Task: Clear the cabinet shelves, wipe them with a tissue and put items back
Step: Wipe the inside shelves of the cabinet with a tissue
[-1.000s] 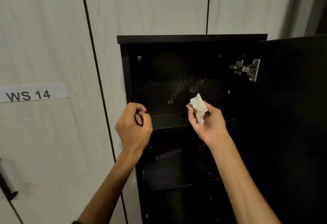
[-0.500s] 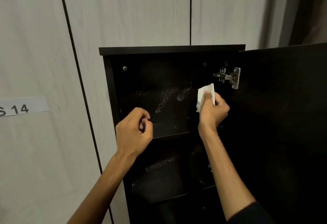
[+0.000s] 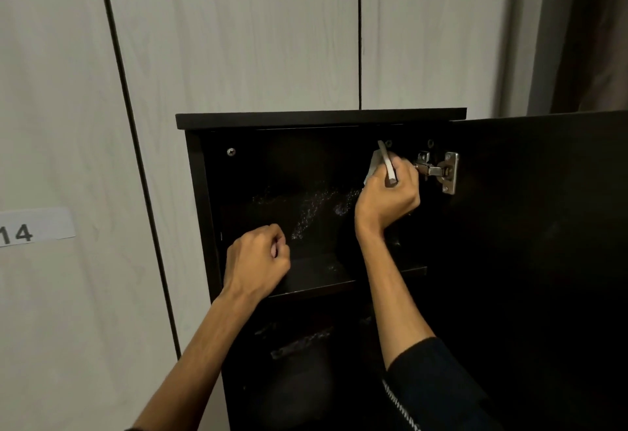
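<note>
A narrow black cabinet (image 3: 319,119) stands open in front of me, its top compartment bare. My right hand (image 3: 387,192) grips a white tissue (image 3: 382,162) and holds it high against the compartment's right rear corner, beside the metal hinge (image 3: 441,170). Pale dusty smears (image 3: 312,206) mark the back panel left of that hand. My left hand (image 3: 256,260) hovers in front of the upper shelf (image 3: 326,277) near the left wall, fingers curled and holding nothing. The lower compartments are dark and hard to read.
The black cabinet door (image 3: 543,243) stands open on the right. Light wood-grain wall panels (image 3: 238,39) rise behind and to the left, with a white label (image 3: 34,228) reading "14". A dim object (image 3: 299,342) lies on a lower shelf.
My right hand lifted the tissue from shelf height up to the compartment's upper right corner next to the hinge. My left hand stayed curled near the shelf's left end.
</note>
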